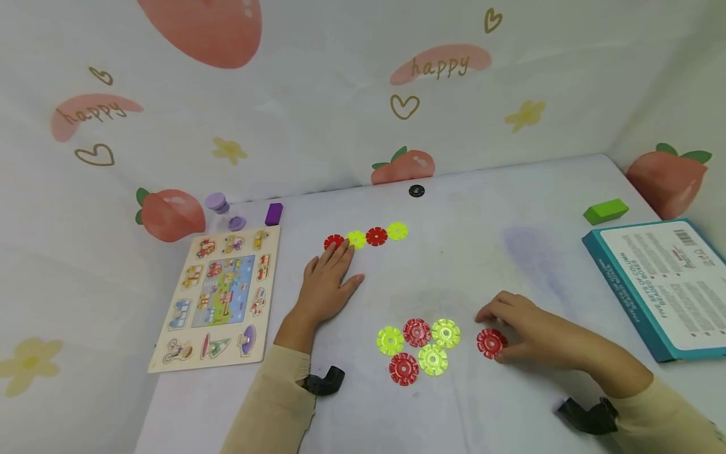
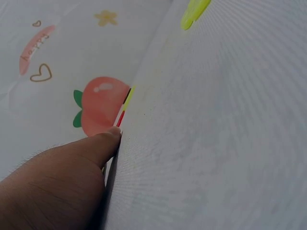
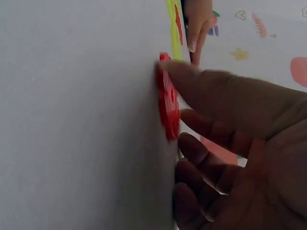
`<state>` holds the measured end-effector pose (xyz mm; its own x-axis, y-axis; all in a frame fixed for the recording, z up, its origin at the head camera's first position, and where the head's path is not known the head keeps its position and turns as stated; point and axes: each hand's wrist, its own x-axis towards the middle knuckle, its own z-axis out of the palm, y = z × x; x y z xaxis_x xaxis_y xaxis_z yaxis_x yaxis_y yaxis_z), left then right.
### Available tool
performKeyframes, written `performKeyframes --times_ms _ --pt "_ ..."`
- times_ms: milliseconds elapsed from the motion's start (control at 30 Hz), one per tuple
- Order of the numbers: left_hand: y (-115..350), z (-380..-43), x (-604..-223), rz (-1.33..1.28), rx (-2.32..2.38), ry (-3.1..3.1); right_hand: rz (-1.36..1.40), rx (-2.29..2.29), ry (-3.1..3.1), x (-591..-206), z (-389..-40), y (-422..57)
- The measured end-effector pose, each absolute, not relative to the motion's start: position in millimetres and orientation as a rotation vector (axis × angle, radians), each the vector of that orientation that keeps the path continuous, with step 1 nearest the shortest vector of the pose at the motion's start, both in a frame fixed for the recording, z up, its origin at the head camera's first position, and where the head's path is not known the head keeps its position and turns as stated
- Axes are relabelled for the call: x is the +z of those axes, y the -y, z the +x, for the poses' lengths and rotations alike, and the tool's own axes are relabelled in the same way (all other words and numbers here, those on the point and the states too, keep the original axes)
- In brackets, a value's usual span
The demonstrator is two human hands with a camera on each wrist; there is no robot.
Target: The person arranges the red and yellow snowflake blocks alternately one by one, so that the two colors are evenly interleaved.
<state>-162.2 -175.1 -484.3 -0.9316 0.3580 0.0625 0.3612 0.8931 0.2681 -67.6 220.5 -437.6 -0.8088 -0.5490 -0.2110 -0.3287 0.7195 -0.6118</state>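
My left hand [image 1: 327, 287] lies palm down with straight fingers, its fingertips on the left end of a row of flat notched discs. A red disc [image 1: 333, 242] there is partly covered, followed by a yellow-green disc [image 1: 357, 239], another red disc [image 1: 377, 236] and a last yellow-green one [image 1: 397, 231]. At the right, my right hand [image 1: 535, 331] is around a single red disc [image 1: 491, 343] with fingers loosely bent. In the right wrist view the thumb is at one edge of this red disc [image 3: 169, 103]; the index fingertip stands apart from it in the head view.
Between the hands lies a cluster of red and yellow-green discs [image 1: 416, 332]. A wooden picture puzzle board [image 1: 268, 252], purple block [image 1: 274, 214] and purple knobs [image 1: 217, 202] are at left. A black disc [image 1: 416, 190] lies at the back; a green block [image 1: 605, 211] and teal box [image 1: 629, 302] are right.
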Motion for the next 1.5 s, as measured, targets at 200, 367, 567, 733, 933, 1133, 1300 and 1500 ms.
performKeyframes --times_ms 200,367,567,733,933,1133,1300,1500 --pt "172 -161 -480 -0.581 -0.440 3.042 -0.646 -0.894 -2.492 -435 -67 -230" --pt "173 -161 -479 -0.576 -0.453 3.043 -0.562 -1.077 -2.498 -427 -86 -223" --pt "175 -162 -482 -0.575 -0.457 3.044 -0.397 -1.503 -2.476 -427 -142 -201" --pt "176 -162 -484 -0.569 -0.461 3.044 -0.173 -1.667 -2.424 -439 -190 -173" --pt "175 -162 -484 -0.576 -0.449 3.043 -0.144 -1.420 -2.497 -451 -220 -151" --pt "174 -162 -483 -0.572 -0.456 3.040 -0.335 -1.147 -2.667 -448 -222 -143" --pt "173 -161 -481 -0.573 -0.448 3.043 -0.621 -0.668 -2.830 -444 -214 -142" --pt "173 -162 -481 -0.569 -0.464 3.053 -0.707 -0.329 -2.795 -442 -210 -140"
